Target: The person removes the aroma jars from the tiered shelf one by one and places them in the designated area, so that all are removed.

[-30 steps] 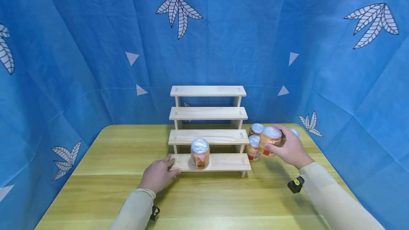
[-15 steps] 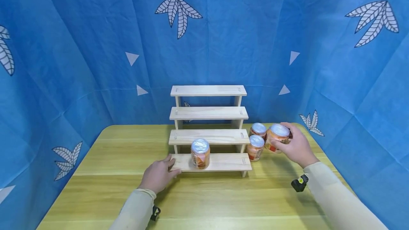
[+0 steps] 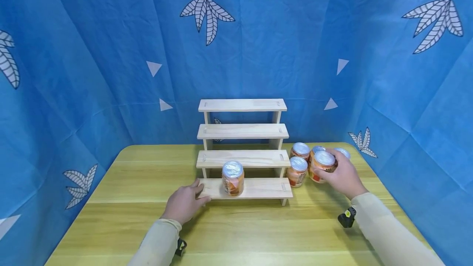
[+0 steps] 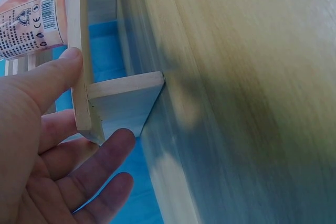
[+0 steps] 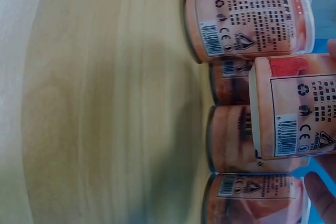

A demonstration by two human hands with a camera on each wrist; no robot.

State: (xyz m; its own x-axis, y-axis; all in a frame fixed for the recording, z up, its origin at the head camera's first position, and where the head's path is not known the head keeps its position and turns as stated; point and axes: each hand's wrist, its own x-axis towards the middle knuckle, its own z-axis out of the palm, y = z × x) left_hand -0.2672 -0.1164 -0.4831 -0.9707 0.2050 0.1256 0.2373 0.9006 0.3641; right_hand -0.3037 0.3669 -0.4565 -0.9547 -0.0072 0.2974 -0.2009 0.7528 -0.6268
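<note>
My left hand (image 3: 182, 203) pinches the left end of the lowest step of a pale wooden four-tier riser (image 3: 264, 188), thumb on top and fingers beneath the plank (image 4: 84, 108). A peach-coloured can (image 3: 233, 182) with a silvery lid stands upright on that step, left of its middle. At the right, my right hand (image 3: 343, 177) grips a matching can (image 3: 322, 171) by its sides. In the right wrist view this held can (image 5: 291, 111) overlaps the cans behind it, its base raised off the table. The upper three steps bear nothing.
Several like cans stand upright on the wooden table (image 3: 236, 233) right of the riser, among them a front can (image 3: 297, 173), a rear can (image 3: 300, 150) and a far-right can (image 3: 343, 153). A blue patterned cloth (image 3: 236, 65) hangs around the back and sides.
My right hand has carried its can a little to the right, away from the riser, then lowered it slightly. The left hand keeps its hold on the lowest step.
</note>
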